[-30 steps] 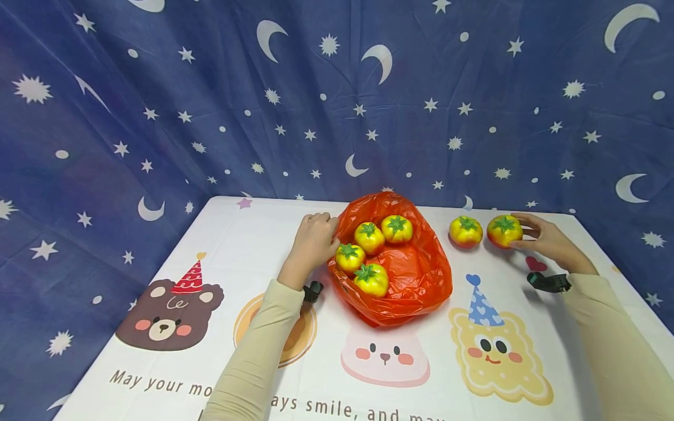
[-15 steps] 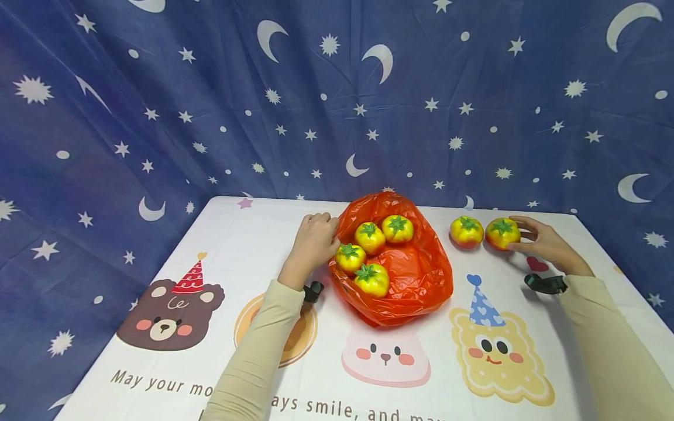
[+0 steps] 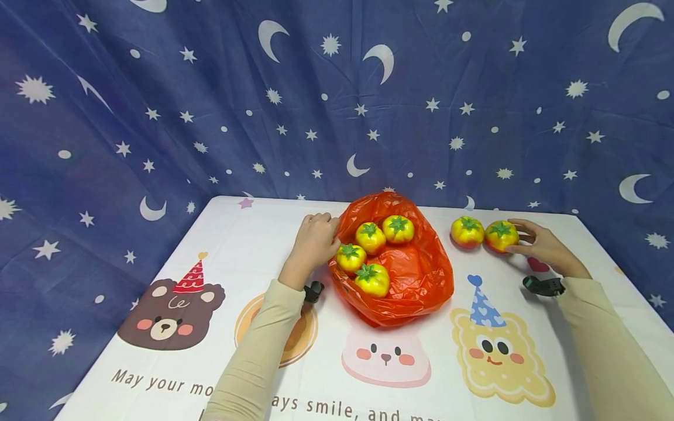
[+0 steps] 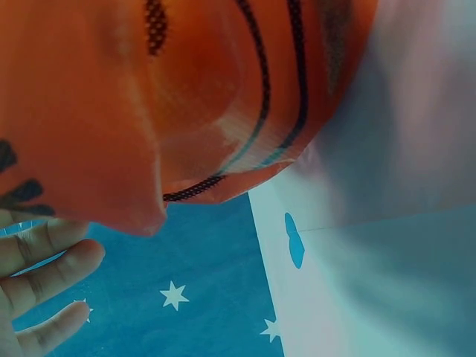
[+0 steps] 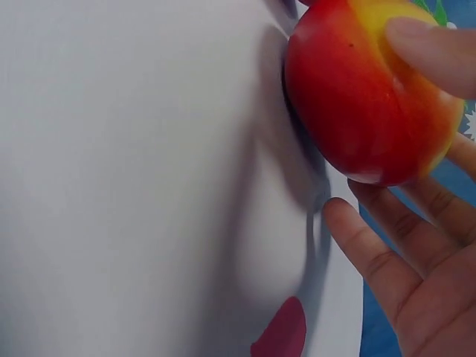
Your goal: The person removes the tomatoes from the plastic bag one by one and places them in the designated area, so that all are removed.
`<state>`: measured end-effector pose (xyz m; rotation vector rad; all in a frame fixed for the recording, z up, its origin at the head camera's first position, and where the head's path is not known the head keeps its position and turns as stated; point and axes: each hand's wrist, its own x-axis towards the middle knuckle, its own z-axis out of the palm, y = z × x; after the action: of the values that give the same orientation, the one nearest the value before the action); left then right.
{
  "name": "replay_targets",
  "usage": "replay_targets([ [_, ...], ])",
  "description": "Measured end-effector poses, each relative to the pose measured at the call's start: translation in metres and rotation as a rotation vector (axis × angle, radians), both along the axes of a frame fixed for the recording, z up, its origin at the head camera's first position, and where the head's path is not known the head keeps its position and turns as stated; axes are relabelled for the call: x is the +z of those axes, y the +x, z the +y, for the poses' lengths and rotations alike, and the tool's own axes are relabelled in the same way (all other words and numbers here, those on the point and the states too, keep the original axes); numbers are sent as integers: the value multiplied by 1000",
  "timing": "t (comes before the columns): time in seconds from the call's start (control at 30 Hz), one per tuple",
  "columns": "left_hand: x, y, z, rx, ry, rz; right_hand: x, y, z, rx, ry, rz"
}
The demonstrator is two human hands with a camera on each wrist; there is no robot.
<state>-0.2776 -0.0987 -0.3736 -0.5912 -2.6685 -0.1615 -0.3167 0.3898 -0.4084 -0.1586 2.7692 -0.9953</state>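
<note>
A red plastic bag (image 3: 421, 269) stands wide open mid-table, with several yellow-and-red tomatoes (image 3: 372, 280) with green leafy tops inside. My left hand (image 3: 314, 240) grips the bag's left rim. In the left wrist view the bag (image 4: 89, 134) fills the upper left, and part of the left hand (image 4: 44, 275) shows below its edge; the thumb is hidden. At the right my right hand (image 3: 544, 245) holds a tomato (image 3: 501, 235) between thumb and fingers, right beside another tomato (image 3: 467, 232). The right wrist view shows the held tomato's red underside (image 5: 364, 97) close over the table.
A white tablecloth (image 3: 174, 380) printed with cartoon figures and lettering covers the table. Behind it hangs a blue curtain (image 3: 316, 117) with stars and moons, close to the back edge. Black wrist straps (image 3: 544, 286) show at both wrists.
My right hand has shifted slightly left with its tomato, narrowing the gap to the neighbouring tomato. The left hand and the bag have stayed in place.
</note>
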Motion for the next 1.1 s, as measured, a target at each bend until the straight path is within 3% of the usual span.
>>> replay_targets([
  [1.1,-1,0,0,-1,2,8,-1,3,6,2,-11,-56],
])
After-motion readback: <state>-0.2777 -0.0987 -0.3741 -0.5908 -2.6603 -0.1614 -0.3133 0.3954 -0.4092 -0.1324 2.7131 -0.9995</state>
